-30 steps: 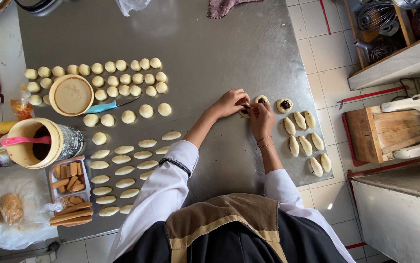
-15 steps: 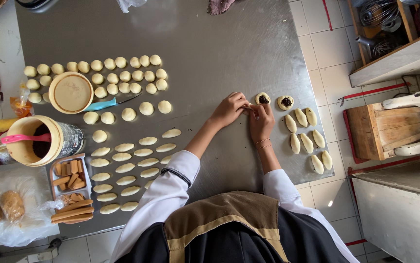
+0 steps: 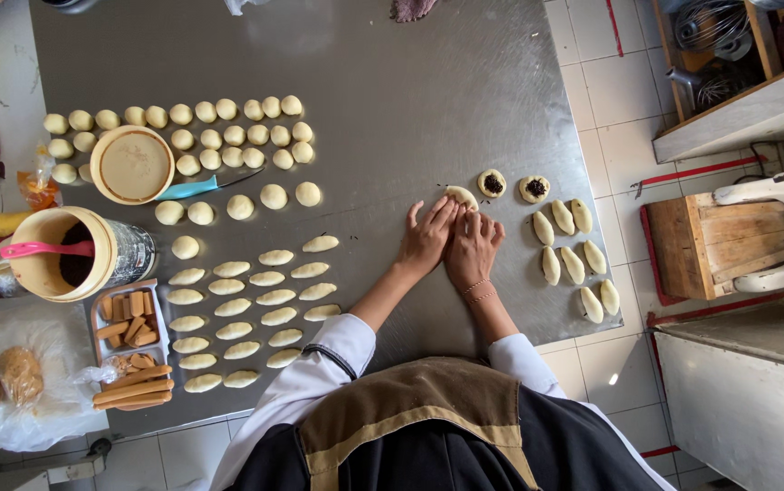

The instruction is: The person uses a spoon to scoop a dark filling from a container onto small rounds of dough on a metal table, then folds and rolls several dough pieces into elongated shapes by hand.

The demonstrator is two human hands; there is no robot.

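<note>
Both hands flat on the steel table (image 3: 392, 100), side by side, touching. Left hand (image 3: 427, 238) and right hand (image 3: 472, 247) have fingers stretched out, not curled; fingertips press on one dough piece (image 3: 461, 195) lying at their tips. Whether either hand actually grips it, can't tell; looks like pressing or rolling under the fingers.

Just beyond the fingertips, to the right: two open dough rounds with dark filling (image 3: 492, 183). Right of the right hand: a cluster of closed oval pastries (image 3: 574, 250), near but not touching the hand.

Left of the left hand, well apart: rows of flattened oval dough pieces (image 3: 251, 305). Further out on that side: rows of round dough balls (image 3: 183, 127) around a tub lid (image 3: 132, 164), with a blue-handled tool (image 3: 194, 188) beside it. Past those, a tub of dark filling (image 3: 69, 256) with a pink spatula (image 3: 42, 248) in it, and a tray of brown sticks (image 3: 128, 318).
</note>
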